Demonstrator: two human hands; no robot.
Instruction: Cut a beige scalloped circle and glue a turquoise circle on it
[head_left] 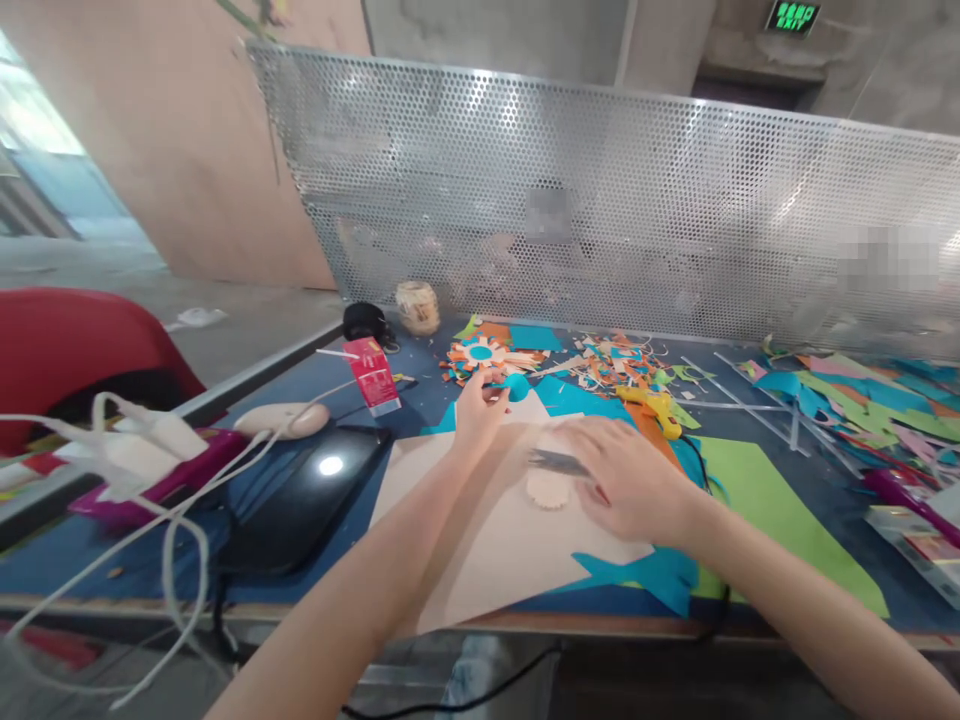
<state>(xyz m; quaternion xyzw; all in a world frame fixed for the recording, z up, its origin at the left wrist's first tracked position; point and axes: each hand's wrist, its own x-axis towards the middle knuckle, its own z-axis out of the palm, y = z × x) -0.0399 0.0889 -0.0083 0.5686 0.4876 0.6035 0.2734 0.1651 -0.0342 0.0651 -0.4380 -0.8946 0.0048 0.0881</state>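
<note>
The left hand is pinching a blue paper disc above the bench

Its thumb and fingers are gripping one edge, so squeezing too hard could be creasing it. The right hand is curling around a flat grey tool beside a scalloped cream disc, and a careless sweep could be nicking or shifting that. Farther out, a pink carton is bearing print too small to read, and a green sign is showing "EXIT"

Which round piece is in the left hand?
The plain blue disc, pinched by the left hand; the scalloped cream disc is beside the right hand.
</note>
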